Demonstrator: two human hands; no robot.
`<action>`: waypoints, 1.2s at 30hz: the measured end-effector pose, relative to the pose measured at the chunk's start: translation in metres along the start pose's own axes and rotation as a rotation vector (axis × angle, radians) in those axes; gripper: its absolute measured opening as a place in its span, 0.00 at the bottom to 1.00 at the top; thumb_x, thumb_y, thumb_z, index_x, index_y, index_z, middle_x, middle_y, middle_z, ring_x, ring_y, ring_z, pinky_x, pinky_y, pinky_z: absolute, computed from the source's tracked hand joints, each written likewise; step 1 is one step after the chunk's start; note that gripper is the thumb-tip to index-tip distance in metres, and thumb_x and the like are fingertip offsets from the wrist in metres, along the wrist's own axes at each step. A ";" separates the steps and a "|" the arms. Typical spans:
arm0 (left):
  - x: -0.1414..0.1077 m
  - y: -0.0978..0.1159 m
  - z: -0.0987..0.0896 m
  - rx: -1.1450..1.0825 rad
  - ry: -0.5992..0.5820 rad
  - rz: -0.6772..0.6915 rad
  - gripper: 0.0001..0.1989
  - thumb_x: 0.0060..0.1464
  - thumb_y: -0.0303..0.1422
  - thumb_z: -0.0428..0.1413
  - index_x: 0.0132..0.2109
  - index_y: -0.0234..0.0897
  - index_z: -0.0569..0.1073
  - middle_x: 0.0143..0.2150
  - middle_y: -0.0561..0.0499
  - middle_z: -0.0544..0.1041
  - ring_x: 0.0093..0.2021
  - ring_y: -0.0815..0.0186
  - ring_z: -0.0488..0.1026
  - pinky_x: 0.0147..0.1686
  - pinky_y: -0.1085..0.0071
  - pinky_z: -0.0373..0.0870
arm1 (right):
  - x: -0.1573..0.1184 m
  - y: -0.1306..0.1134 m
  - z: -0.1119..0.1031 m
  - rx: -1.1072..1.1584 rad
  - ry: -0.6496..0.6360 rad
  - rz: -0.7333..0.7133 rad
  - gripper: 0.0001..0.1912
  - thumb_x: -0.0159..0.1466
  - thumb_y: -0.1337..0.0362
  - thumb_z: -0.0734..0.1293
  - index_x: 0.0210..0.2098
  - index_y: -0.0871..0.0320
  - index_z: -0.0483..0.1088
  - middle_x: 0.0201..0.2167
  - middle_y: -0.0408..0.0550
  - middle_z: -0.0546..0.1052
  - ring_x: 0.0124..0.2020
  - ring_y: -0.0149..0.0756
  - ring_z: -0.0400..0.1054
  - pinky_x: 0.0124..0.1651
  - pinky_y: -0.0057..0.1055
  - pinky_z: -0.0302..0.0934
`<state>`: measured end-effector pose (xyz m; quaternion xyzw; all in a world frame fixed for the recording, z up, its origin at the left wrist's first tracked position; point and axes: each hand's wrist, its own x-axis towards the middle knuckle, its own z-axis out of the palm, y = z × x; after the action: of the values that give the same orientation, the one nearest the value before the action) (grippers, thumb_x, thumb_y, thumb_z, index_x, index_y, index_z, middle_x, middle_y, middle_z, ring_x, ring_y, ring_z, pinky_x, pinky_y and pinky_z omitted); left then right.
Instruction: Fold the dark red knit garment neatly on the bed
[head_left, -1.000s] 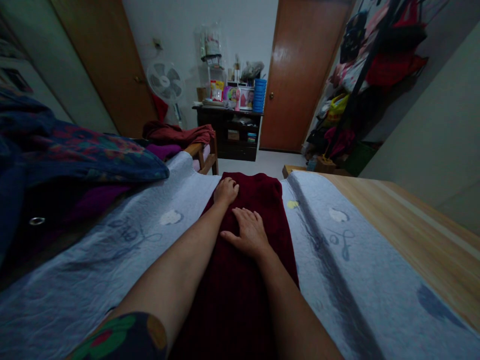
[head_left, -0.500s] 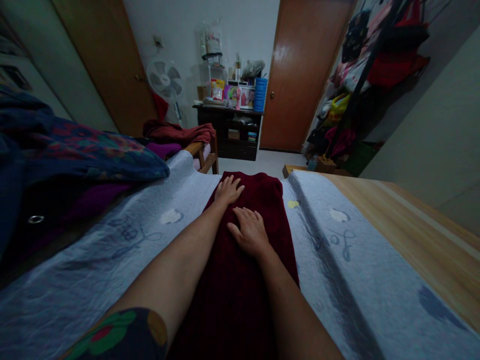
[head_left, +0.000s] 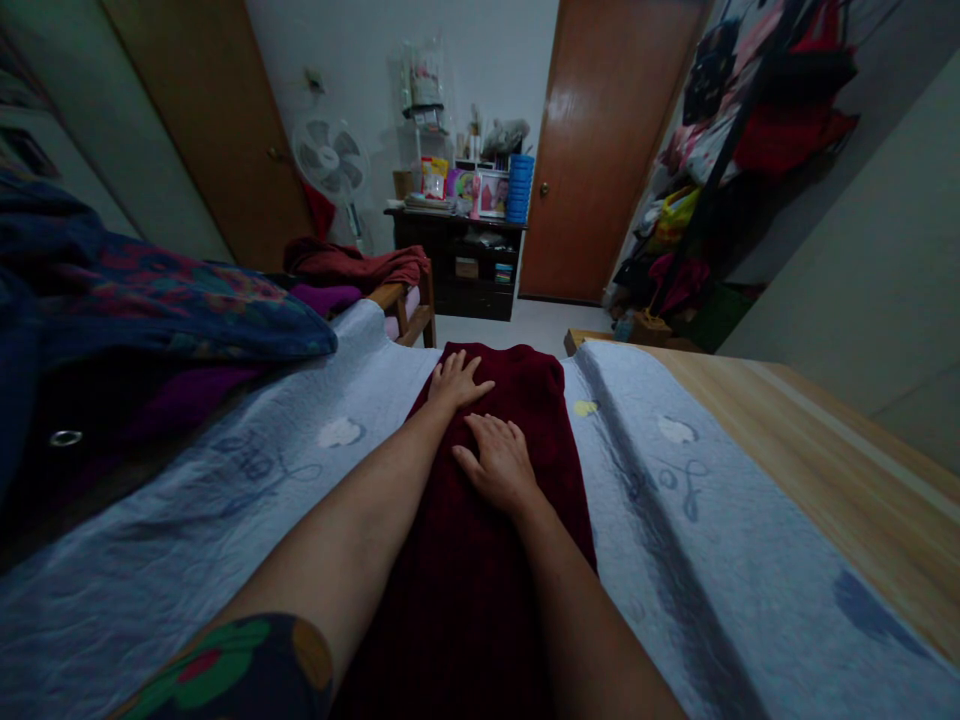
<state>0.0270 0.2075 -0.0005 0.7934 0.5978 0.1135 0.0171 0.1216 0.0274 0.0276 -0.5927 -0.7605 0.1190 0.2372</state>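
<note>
A dark red garment or cloth (head_left: 517, 385), folded into a long narrow shape, lies on the light blue patterned bed cover (head_left: 660, 520). Its exact kind does not show. My left hand (head_left: 456, 382) rests flat on its far left part, fingers spread. Closer to me and a little to the right, my right hand (head_left: 498, 458) lies palm down on the same cloth with its fingers stretched out. Neither hand grips anything. Both forearms cover parts of the near half of the cloth.
At the left a heap of dark blue flowered and purple clothes (head_left: 165, 300) lies on the bed. A reddish cloth (head_left: 360, 262) hangs over a wooden frame. Wooden boards (head_left: 810, 420) run along the right edge. Beyond stand a fan (head_left: 330, 160) and a dark cabinet (head_left: 457, 255).
Both hands stay almost in place on the dark red cloth. The left thumb has shifted slightly to the right and down, spreading wider.
</note>
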 end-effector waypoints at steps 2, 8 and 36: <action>0.000 0.000 0.002 0.001 0.034 -0.001 0.34 0.57 0.56 0.42 0.66 0.46 0.55 0.70 0.46 0.49 0.68 0.53 0.44 0.63 0.52 0.45 | 0.000 0.000 0.000 -0.005 -0.001 0.000 0.27 0.66 0.52 0.58 0.62 0.56 0.58 0.62 0.48 0.63 0.64 0.41 0.51 0.66 0.43 0.36; -0.007 0.003 0.003 0.024 0.203 0.056 0.26 0.60 0.46 0.46 0.63 0.46 0.61 0.69 0.46 0.53 0.68 0.52 0.47 0.62 0.50 0.47 | -0.001 0.000 -0.001 -0.004 -0.009 -0.001 0.27 0.66 0.52 0.58 0.62 0.55 0.58 0.62 0.48 0.63 0.64 0.41 0.51 0.66 0.43 0.36; -0.021 0.011 -0.017 -0.011 0.293 0.203 0.13 0.57 0.33 0.48 0.40 0.42 0.77 0.43 0.45 0.78 0.52 0.54 0.64 0.55 0.51 0.50 | 0.001 0.001 -0.002 0.013 -0.004 0.002 0.27 0.66 0.52 0.59 0.61 0.56 0.59 0.61 0.50 0.64 0.64 0.41 0.52 0.65 0.43 0.37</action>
<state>0.0288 0.1821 0.0150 0.8245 0.5102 0.2321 -0.0773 0.1229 0.0278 0.0291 -0.5916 -0.7596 0.1253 0.2393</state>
